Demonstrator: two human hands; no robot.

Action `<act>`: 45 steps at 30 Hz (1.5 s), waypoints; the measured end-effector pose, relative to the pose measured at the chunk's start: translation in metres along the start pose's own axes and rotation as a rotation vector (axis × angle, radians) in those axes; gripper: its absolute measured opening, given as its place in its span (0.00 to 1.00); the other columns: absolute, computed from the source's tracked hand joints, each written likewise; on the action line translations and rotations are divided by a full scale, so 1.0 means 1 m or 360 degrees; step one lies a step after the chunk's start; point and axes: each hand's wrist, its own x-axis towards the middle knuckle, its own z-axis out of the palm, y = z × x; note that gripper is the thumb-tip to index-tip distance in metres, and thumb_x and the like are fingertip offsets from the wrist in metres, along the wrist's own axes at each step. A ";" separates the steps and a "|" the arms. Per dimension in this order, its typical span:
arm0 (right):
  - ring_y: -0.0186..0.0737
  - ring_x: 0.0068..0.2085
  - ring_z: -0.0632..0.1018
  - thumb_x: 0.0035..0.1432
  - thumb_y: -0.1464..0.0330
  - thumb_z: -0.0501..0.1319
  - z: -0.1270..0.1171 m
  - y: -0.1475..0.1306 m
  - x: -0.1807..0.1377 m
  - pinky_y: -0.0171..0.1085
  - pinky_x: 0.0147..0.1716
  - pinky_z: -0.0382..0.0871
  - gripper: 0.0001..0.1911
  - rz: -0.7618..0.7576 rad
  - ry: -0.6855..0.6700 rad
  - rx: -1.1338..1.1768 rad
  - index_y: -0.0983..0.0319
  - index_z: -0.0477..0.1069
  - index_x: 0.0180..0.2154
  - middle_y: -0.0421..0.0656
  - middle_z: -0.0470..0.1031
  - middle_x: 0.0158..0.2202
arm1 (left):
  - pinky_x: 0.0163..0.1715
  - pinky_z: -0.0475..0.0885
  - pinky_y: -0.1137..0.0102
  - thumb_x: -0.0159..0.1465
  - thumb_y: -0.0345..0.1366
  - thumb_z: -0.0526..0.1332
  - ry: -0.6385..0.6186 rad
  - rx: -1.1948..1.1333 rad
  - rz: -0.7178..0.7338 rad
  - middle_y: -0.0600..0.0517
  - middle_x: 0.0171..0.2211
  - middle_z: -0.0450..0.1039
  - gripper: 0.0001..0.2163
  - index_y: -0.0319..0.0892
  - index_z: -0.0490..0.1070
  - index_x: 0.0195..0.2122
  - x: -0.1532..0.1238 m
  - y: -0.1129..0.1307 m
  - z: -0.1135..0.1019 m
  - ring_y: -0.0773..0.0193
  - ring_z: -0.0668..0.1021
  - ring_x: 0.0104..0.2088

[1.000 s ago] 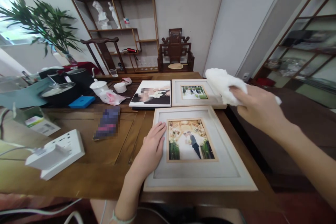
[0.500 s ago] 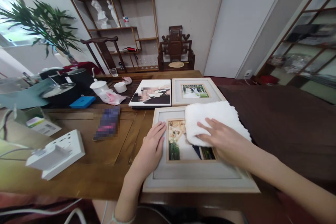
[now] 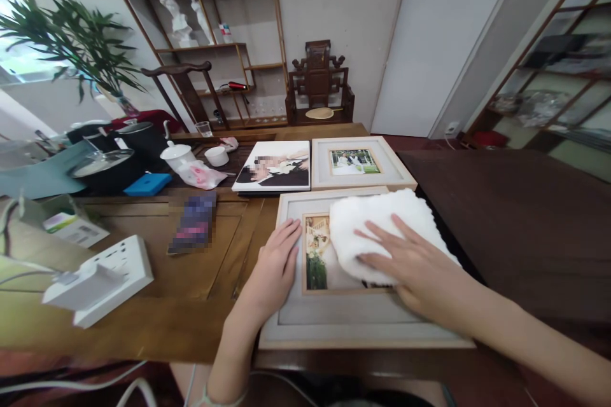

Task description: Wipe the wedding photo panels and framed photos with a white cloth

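A light wooden photo frame (image 3: 329, 336) lies flat on the table in front of me, with a picture (image 3: 316, 261) of greenery and steps in its middle. My left hand (image 3: 279, 257) rests open on its left border, fingers together and stretched out. A thick white cloth (image 3: 377, 210) covers the right part of the picture and the upper right border. On top of the cloth my right hand (image 3: 410, 254) presses down, fingers spread and lying flat. The cloth and this hand hide much of the picture.
Behind lie a second photo frame (image 3: 396, 162) and a white-edged photo panel (image 3: 272, 168). A white power strip (image 3: 114, 280), a blue box (image 3: 147, 184), a white teapot (image 3: 179, 156) and a dark pot (image 3: 105, 172) stand left. A dark surface (image 3: 515, 222) extends right.
My right hand and the cloth have moved slightly towards me, and the fingers are more spread. More of the picture's lower part is covered. My left hand stays in place.
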 end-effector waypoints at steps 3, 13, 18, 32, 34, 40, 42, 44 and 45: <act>0.57 0.64 0.57 0.44 0.84 0.52 0.014 0.027 0.026 0.63 0.59 0.49 0.35 0.0056 0.0080 -0.0218 0.65 0.65 0.56 0.54 0.62 0.61 | 0.62 0.56 0.52 0.68 0.34 0.46 -0.0024 -0.0003 -0.0023 0.43 0.62 0.61 0.19 0.39 0.63 0.59 0.000 0.001 -0.002 0.57 0.60 0.64; 0.65 0.62 0.59 0.44 0.84 0.56 0.025 0.033 0.039 0.60 0.57 0.55 0.35 0.0073 -0.0068 -0.0292 0.63 0.67 0.56 0.54 0.60 0.63 | 0.62 0.56 0.52 0.68 0.33 0.47 0.0023 0.0016 0.0004 0.44 0.62 0.61 0.19 0.40 0.63 0.59 -0.001 -0.001 0.001 0.58 0.60 0.64; 0.67 0.61 0.59 0.42 0.85 0.55 0.009 0.001 0.000 0.61 0.57 0.56 0.34 0.0023 -0.0227 -0.0092 0.63 0.71 0.53 0.55 0.61 0.62 | 0.63 0.56 0.53 0.68 0.34 0.47 0.0017 0.0024 -0.0001 0.44 0.62 0.61 0.19 0.38 0.63 0.59 0.000 -0.002 0.002 0.57 0.60 0.64; 0.50 0.64 0.56 0.38 0.85 0.49 -0.009 -0.017 -0.035 0.54 0.61 0.55 0.38 -0.0003 -0.0196 0.0244 0.59 0.69 0.52 0.45 0.58 0.64 | 0.62 0.56 0.52 0.68 0.34 0.46 -0.0076 0.0042 -0.0001 0.43 0.63 0.60 0.21 0.37 0.62 0.60 0.000 0.007 -0.006 0.56 0.59 0.65; 0.52 0.64 0.58 0.39 0.84 0.49 -0.007 -0.009 -0.027 0.54 0.60 0.56 0.37 -0.0005 -0.0146 0.0222 0.61 0.69 0.53 0.48 0.59 0.63 | 0.62 0.56 0.52 0.68 0.34 0.45 -0.0083 0.0060 0.0002 0.43 0.63 0.60 0.21 0.37 0.63 0.59 -0.001 0.008 -0.006 0.56 0.59 0.65; 0.51 0.63 0.60 0.45 0.82 0.50 0.008 0.041 0.021 0.54 0.59 0.57 0.36 0.0246 0.0104 0.0078 0.62 0.64 0.58 0.52 0.61 0.62 | 0.62 0.58 0.51 0.67 0.33 0.47 -0.0034 0.0088 0.0041 0.42 0.62 0.62 0.19 0.38 0.66 0.57 0.001 0.007 -0.006 0.55 0.61 0.64; 0.52 0.63 0.60 0.46 0.82 0.50 0.014 0.054 0.035 0.55 0.59 0.55 0.36 0.0326 0.0156 0.0049 0.64 0.62 0.59 0.53 0.63 0.61 | 0.62 0.58 0.53 0.67 0.33 0.47 -0.0026 0.0100 0.0058 0.41 0.61 0.63 0.19 0.36 0.67 0.56 0.002 0.007 -0.007 0.55 0.63 0.63; 0.52 0.63 0.59 0.46 0.83 0.49 0.019 0.058 0.042 0.56 0.59 0.53 0.36 0.0337 0.0162 0.0030 0.64 0.63 0.59 0.53 0.65 0.60 | 0.62 0.58 0.55 0.66 0.32 0.48 -0.0023 0.0116 0.0079 0.40 0.60 0.64 0.19 0.34 0.67 0.56 0.004 0.008 -0.008 0.56 0.64 0.63; 0.53 0.63 0.59 0.45 0.83 0.50 0.022 0.057 0.043 0.57 0.59 0.52 0.36 0.0330 0.0155 0.0021 0.64 0.64 0.58 0.52 0.64 0.60 | 0.63 0.57 0.55 0.66 0.32 0.48 -0.0016 0.0126 0.0090 0.40 0.60 0.64 0.19 0.34 0.67 0.56 0.004 0.008 -0.008 0.56 0.64 0.63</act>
